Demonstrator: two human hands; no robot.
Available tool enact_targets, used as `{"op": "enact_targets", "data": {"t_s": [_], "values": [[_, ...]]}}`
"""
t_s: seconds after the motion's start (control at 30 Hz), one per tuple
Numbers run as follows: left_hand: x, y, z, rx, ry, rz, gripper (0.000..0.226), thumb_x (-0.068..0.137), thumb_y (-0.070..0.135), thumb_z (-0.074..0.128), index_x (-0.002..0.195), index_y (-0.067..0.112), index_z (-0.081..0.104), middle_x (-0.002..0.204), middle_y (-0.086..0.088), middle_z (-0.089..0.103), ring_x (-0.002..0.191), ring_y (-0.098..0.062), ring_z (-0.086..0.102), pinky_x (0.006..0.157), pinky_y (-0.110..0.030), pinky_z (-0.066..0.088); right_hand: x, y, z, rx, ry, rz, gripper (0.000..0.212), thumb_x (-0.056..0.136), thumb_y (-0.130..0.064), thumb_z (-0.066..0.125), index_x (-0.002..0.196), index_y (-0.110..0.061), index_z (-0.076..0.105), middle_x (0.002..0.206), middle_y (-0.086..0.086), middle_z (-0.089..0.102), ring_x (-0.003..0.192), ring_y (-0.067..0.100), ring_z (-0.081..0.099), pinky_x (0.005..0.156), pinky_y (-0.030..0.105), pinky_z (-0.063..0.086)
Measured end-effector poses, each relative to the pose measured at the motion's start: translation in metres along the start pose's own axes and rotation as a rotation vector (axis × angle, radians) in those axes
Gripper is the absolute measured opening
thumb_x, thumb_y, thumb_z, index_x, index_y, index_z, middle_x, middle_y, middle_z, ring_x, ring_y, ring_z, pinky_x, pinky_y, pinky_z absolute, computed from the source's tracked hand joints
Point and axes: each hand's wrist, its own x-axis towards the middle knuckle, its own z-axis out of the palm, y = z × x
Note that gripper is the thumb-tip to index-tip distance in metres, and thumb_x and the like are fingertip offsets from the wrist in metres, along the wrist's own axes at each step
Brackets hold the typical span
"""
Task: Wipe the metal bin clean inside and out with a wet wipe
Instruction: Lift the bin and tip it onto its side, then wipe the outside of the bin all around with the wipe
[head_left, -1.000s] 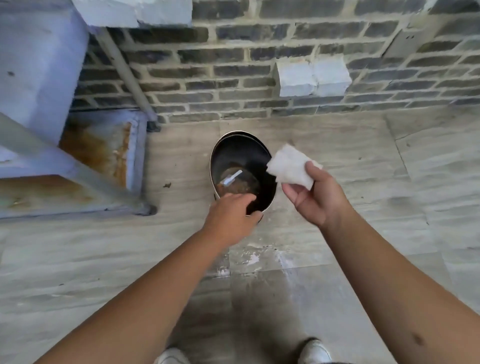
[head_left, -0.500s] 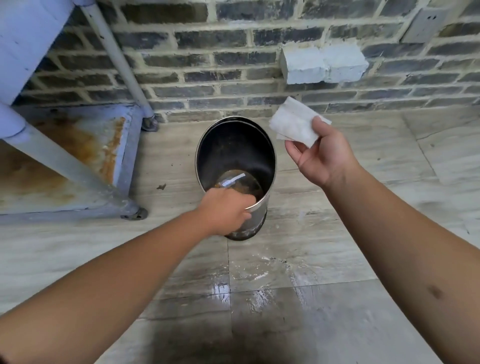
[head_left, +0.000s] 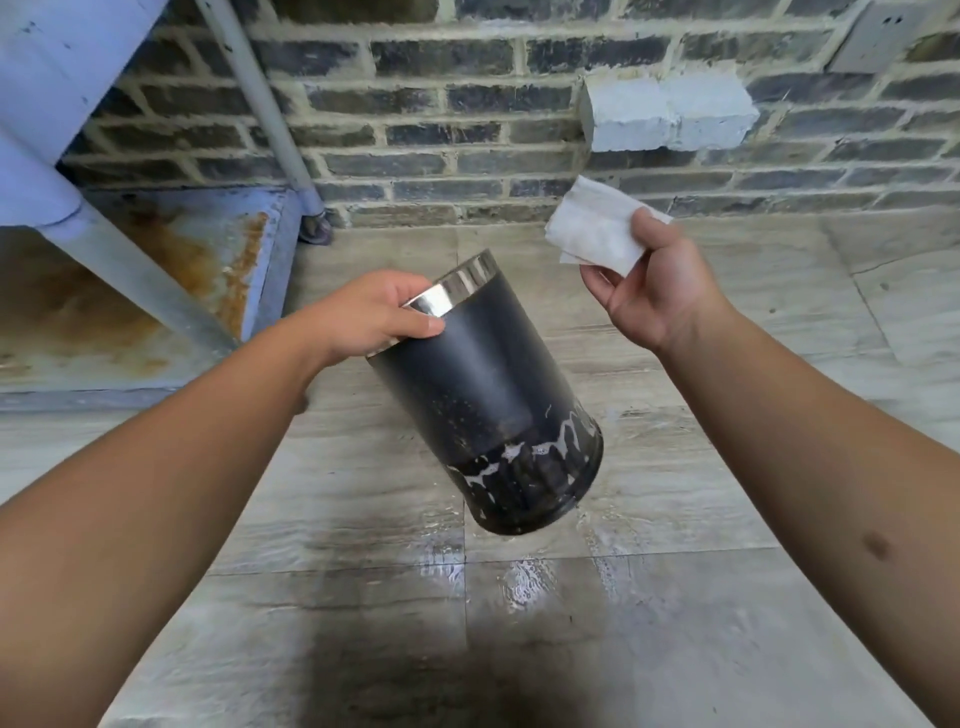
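The left hand (head_left: 371, 317) clamps the shiny rim of the metal bin (head_left: 491, 400), tilted off the floor and seemingly light but slick, while the right hand (head_left: 657, 296) just beside it pinches the limp wet wipe (head_left: 597, 234).

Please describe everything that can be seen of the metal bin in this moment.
The metal bin is a dark, round can with a shiny silver band at its rim. It is lifted off the floor and tilted, its mouth turned away from the camera. White streaks and specks mark the wall near its base. The left hand holds it by the rim; the wet wipe, in the right hand, does not touch it.
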Motion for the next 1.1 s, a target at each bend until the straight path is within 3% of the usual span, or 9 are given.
{"op": "enact_targets", "data": {"t_s": [0.13, 0.3, 0.47, 0.6, 0.7, 0.83, 0.93, 1.0, 1.1], "values": [[-0.002, -0.030, -0.003, -0.133, 0.008, -0.067, 0.036, 0.090, -0.002, 0.056, 0.072, 0.024, 0.072, 0.069, 0.010, 0.067, 0.063, -0.003, 0.059, 0.059, -0.015, 0.043, 0.003, 0.005, -0.010, -0.102, 0.014, -0.017, 0.024, 0.099, -0.016, 0.049, 0.123, -0.016, 0.052, 0.118, 0.008, 0.068, 0.100, 0.025, 0.070, 0.082, 0.043, 0.058], [0.000, -0.045, -0.025, -0.060, 0.094, -0.180, 0.016, 0.091, 0.006, 0.057, 0.096, 0.014, 0.071, 0.090, -0.002, 0.074, 0.081, -0.015, 0.067, 0.069, -0.021, 0.051, 0.004, 0.020, -0.030, -0.289, 0.077, 0.006, 0.024, 0.100, -0.022, 0.050, 0.124, -0.020, 0.052, 0.122, 0.006, 0.066, 0.105, 0.024, 0.068, 0.076, 0.040, 0.058], [-0.001, -0.056, -0.038, 0.129, 0.209, -0.282, 0.032, 0.092, 0.007, 0.057, 0.062, 0.019, 0.062, 0.070, 0.005, 0.059, 0.066, -0.012, 0.055, 0.062, -0.021, 0.042, 0.006, 0.054, -0.045, -0.395, 0.082, 0.066, 0.013, 0.099, -0.021, 0.050, 0.107, -0.021, 0.060, 0.110, 0.004, 0.071, 0.103, 0.023, 0.068, 0.077, 0.038, 0.058], [0.003, -0.065, -0.038, 0.174, 0.295, -0.461, 0.009, 0.086, 0.011, 0.055, 0.080, 0.011, 0.048, 0.071, -0.013, 0.039, 0.064, -0.024, 0.033, 0.053, -0.030, 0.019, 0.006, 0.072, -0.043, -0.458, 0.063, 0.057, 0.015, 0.098, -0.019, 0.049, 0.101, -0.020, 0.063, 0.097, 0.002, 0.075, 0.092, 0.019, 0.071, 0.073, 0.035, 0.058], [0.006, -0.069, -0.031, 0.134, 0.411, -0.545, 0.013, 0.084, 0.026, 0.060, 0.086, 0.016, 0.051, 0.079, -0.011, 0.045, 0.062, -0.023, 0.039, 0.052, -0.028, 0.026, 0.004, 0.086, -0.038, -0.508, 0.030, 0.025, 0.023, 0.100, -0.019, 0.045, 0.100, -0.019, 0.067, 0.096, 0.003, 0.076, 0.087, 0.017, 0.071, 0.068, 0.031, 0.057], [0.019, -0.076, -0.022, 0.080, 0.506, -0.495, 0.057, 0.077, 0.063, 0.065, 0.099, 0.011, 0.058, 0.084, -0.004, 0.053, 0.069, -0.020, 0.050, 0.053, -0.030, 0.035, -0.001, 0.099, -0.034, -0.632, -0.031, -0.027, 0.026, 0.102, -0.020, 0.044, 0.106, -0.015, 0.069, 0.098, 0.003, 0.076, 0.086, 0.015, 0.071, 0.074, 0.032, 0.057], [0.028, -0.084, -0.016, 0.122, 0.577, -0.429, 0.044, 0.073, 0.059, 0.071, 0.075, 0.025, 0.044, 0.078, 0.003, 0.050, 0.069, -0.013, 0.048, 0.054, -0.031, 0.032, -0.008, 0.102, -0.033, -0.806, -0.086, -0.154, 0.030, 0.102, -0.018, 0.046, 0.093, -0.031, 0.072, 0.095, -0.009, 0.075, 0.096, 0.010, 0.069, 0.091, 0.034, 0.053], [0.031, -0.089, -0.015, 0.127, 0.576, -0.398, 0.041, 0.075, 0.052, 0.073, 0.074, 0.027, 0.040, 0.077, 0.004, 0.048, 0.068, -0.011, 0.046, 0.053, -0.030, 0.030, -0.016, 0.106, -0.032, -0.925, -0.184, -0.233, 0.038, 0.101, -0.017, 0.045, 0.090, -0.041, 0.073, 0.094, -0.024, 0.073, 0.096, -0.005, 0.065, 0.085, 0.016, 0.049], [0.036, -0.094, -0.016, 0.102, 0.565, -0.384, 0.038, 0.077, 0.049, 0.071, 0.081, 0.026, 0.041, 0.089, 0.000, 0.053, 0.076, -0.014, 0.051, 0.055, -0.029, 0.034, -0.019, 0.123, -0.032, -1.053, -0.249, -0.256, 0.027, 0.101, -0.021, 0.048, 0.114, -0.033, 0.068, 0.098, -0.024, 0.069, 0.088, -0.014, 0.059, 0.078, 0.010, 0.045]]}}
